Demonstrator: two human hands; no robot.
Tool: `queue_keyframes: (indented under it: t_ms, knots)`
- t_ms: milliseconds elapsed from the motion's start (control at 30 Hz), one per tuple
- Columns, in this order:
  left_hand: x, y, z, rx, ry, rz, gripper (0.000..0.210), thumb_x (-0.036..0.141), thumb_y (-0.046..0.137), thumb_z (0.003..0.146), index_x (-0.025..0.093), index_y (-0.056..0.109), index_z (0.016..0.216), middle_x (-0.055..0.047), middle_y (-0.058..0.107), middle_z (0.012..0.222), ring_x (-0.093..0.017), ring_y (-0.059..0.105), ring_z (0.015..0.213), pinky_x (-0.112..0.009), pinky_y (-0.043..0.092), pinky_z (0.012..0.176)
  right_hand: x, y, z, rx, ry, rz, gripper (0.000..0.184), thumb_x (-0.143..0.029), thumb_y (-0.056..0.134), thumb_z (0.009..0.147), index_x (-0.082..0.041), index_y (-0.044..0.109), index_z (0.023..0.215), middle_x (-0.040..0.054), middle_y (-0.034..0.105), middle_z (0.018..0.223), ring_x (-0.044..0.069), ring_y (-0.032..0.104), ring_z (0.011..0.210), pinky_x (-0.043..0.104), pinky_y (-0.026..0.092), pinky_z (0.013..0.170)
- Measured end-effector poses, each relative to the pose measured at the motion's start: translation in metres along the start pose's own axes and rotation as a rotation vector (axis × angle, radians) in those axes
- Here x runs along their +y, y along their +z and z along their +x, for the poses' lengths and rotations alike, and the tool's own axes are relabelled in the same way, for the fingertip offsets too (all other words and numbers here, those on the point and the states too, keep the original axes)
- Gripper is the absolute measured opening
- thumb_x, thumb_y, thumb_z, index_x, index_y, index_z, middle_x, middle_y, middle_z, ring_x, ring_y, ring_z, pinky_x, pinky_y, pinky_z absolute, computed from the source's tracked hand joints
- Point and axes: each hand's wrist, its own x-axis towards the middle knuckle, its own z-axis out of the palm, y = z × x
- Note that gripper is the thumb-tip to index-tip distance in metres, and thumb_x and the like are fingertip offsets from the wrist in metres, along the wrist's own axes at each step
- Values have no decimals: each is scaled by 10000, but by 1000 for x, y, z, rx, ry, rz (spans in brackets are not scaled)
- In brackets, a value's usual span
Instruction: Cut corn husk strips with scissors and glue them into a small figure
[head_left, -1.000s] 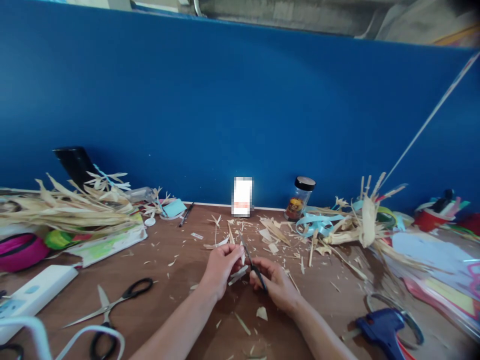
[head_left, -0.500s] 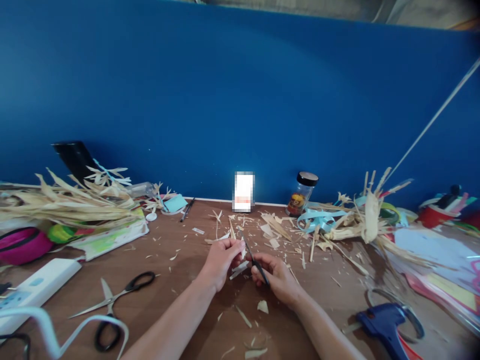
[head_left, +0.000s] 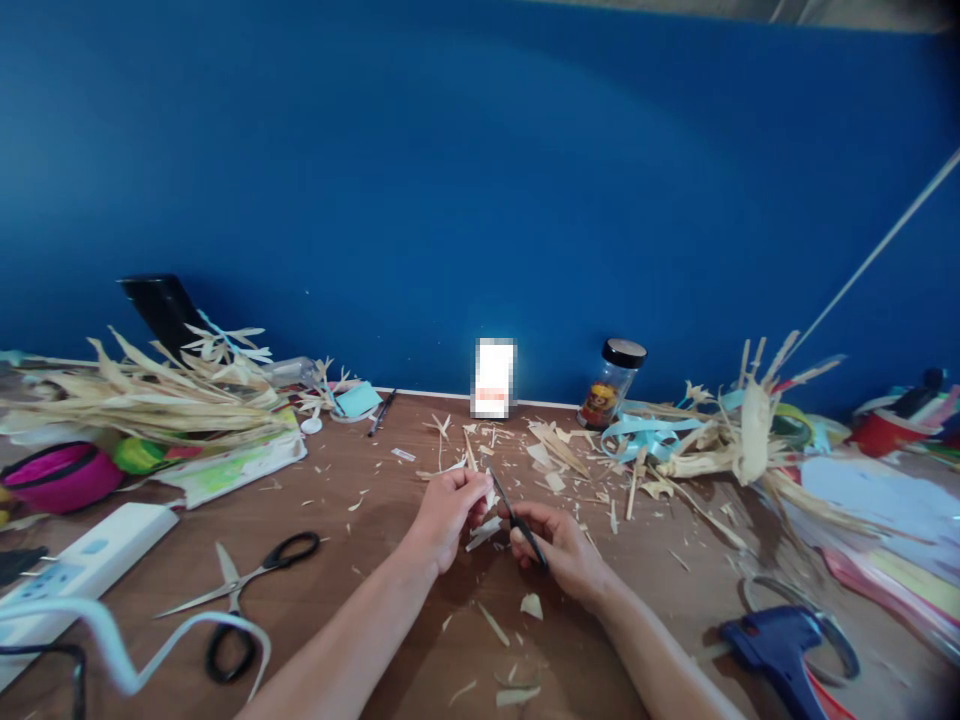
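At the middle of the brown table, my left hand [head_left: 457,510] pinches a small pale piece of dried corn husk [head_left: 490,497] between thumb and fingertips. My right hand [head_left: 559,545] is closed around dark-handled scissors [head_left: 526,535], seen nearly edge-on, whose narrow blades point up and left to the husk piece. Whether the blades touch it I cannot tell. Below the fingers lies a pale husk strip [head_left: 484,533]. A second, larger pair of scissors [head_left: 236,590] with black handles rests spread apart to the left of my left forearm.
Husk scraps [head_left: 559,450] litter the table. At left are a husk pile [head_left: 180,400], a pink pouch [head_left: 64,477] and a white power strip [head_left: 112,550] with cable. At right are a lidded jar [head_left: 602,395], blue ribbon [head_left: 652,438] and a blue glue gun [head_left: 776,640]. A blue partition [head_left: 480,180] stands behind.
The view has shifted slightly, so everything sits a little further right. Both hands keep their holds on the husk piece and the scissors, with hardly any movement between them.
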Motion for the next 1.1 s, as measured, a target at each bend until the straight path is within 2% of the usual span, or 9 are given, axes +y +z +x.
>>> queue_keyframes:
  t_ms: [333, 1100]
  knots:
    - [-1, 0, 2, 43, -1, 3, 210, 255, 611, 627, 145, 464, 524, 54, 434, 427, -29, 334, 381, -160, 237, 395, -1, 1, 0, -7, 14, 10, 351, -376, 648, 711, -145, 603, 971, -25, 524, 610, 70, 426, 511, 189, 350, 481]
    - [-3, -3, 4, 17, -13, -28, 232, 272, 632, 641, 144, 471, 534, 55, 438, 434, -26, 349, 385, -146, 265, 392, -3, 2, 1, 26, 25, -73, 369, -404, 640, 706, -140, 608, 962, -42, 498, 561, 61, 411, 470, 182, 339, 454]
